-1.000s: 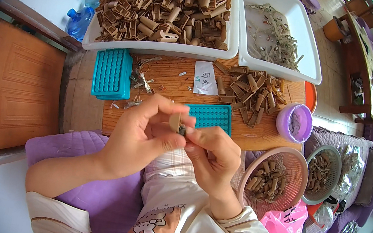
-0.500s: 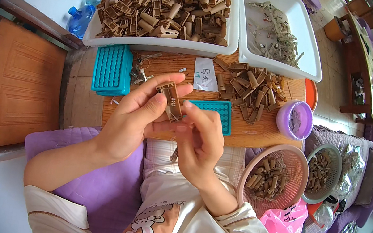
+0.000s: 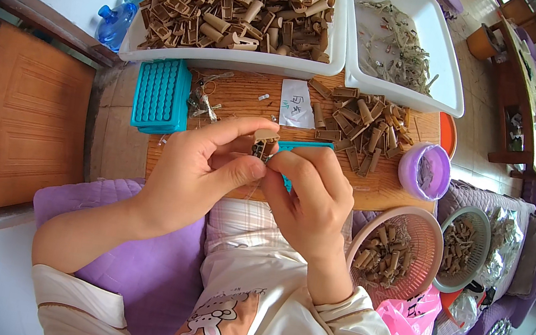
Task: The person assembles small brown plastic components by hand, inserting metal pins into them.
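A small brown plastic casing with a hollow side stands tilted between the fingers and thumb of my left hand. My right hand is closed in a pinch against the casing's right edge. Its fingertips hide whatever lies between them. A thin strand hangs below the two hands. Under them, a teal tray with rows of pockets lies on the wooden table, mostly covered by my right hand. Beyond it sits a loose pile of similar brown casings.
A large white bin heaped with casings stands at the back, beside a white bin of tangled wires. Teal trays are stacked left. A purple tub, a pink basket and a grey basket stand right.
The casing has been turned from showing its long open side to a more end-on tilt. My right hand has moved up and right, its fingers now pinched at the casing's edge.
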`<state>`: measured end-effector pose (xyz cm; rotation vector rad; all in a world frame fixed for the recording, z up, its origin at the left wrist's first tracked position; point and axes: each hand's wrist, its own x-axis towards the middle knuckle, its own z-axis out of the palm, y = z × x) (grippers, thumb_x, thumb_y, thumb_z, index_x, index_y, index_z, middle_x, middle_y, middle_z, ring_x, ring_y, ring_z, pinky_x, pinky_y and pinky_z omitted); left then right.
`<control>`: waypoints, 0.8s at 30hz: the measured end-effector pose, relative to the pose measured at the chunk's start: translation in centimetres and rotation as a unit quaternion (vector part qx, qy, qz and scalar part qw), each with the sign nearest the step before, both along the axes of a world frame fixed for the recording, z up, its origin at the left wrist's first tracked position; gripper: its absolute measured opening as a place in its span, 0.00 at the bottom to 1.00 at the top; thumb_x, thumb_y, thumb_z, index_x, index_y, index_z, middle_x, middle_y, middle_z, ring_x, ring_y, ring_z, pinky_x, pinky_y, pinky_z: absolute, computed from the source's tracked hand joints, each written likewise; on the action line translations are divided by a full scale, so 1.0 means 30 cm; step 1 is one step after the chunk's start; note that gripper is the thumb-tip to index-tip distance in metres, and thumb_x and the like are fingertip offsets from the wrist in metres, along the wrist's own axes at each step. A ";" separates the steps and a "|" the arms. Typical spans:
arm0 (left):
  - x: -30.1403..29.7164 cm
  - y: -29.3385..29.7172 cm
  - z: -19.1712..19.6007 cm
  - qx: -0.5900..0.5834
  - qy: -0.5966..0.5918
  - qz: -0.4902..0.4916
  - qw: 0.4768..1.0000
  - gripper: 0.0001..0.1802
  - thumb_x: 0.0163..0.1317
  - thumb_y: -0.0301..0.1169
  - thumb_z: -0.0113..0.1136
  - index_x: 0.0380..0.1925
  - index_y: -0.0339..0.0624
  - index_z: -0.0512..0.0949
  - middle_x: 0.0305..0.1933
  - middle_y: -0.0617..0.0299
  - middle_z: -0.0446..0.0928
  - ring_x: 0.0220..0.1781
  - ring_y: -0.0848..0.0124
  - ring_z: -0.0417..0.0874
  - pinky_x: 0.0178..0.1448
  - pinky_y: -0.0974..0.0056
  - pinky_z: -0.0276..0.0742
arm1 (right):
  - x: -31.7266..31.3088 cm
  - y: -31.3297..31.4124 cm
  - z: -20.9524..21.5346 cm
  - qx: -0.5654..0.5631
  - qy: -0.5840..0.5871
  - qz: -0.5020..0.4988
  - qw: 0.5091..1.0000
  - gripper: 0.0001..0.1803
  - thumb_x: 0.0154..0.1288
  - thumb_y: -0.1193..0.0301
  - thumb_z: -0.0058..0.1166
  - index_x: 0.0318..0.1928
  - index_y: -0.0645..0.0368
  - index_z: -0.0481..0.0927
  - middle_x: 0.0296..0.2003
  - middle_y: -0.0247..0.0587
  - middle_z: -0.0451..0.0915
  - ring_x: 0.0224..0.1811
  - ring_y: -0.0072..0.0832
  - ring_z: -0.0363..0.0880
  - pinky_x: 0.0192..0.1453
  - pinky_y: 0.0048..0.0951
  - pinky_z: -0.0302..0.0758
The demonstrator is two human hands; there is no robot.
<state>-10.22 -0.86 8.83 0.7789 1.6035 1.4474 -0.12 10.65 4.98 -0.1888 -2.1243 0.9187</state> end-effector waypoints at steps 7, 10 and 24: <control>-0.019 0.003 0.000 -0.084 -0.056 -0.017 0.995 0.20 0.60 0.36 0.50 0.49 0.37 0.66 0.41 0.63 0.74 0.36 0.82 0.74 0.25 0.80 0.72 | 0.000 0.014 -0.004 0.018 -0.039 0.044 0.998 0.09 0.45 0.80 0.56 0.30 0.60 0.74 0.23 0.36 0.69 0.19 0.28 0.70 0.20 0.25 0.67; -0.011 0.012 -0.001 -0.067 -0.065 0.036 0.995 0.19 0.62 0.36 0.48 0.49 0.38 0.65 0.44 0.61 0.74 0.35 0.82 0.75 0.22 0.80 0.72 | 0.006 0.002 -0.010 -0.119 -0.050 0.060 0.990 0.09 0.46 0.83 0.55 0.30 0.60 0.73 0.23 0.35 0.68 0.19 0.24 0.69 0.20 0.23 0.66; 0.013 -0.003 -0.001 0.079 -0.086 0.119 0.986 0.19 0.62 0.33 0.47 0.52 0.40 0.60 0.47 0.55 0.71 0.43 0.70 0.77 0.26 0.77 0.77 | -0.036 -0.129 -0.054 -0.609 0.071 0.172 0.771 0.07 0.60 0.78 0.48 0.36 0.60 0.64 0.34 0.32 0.69 0.35 0.13 0.68 0.36 0.16 0.69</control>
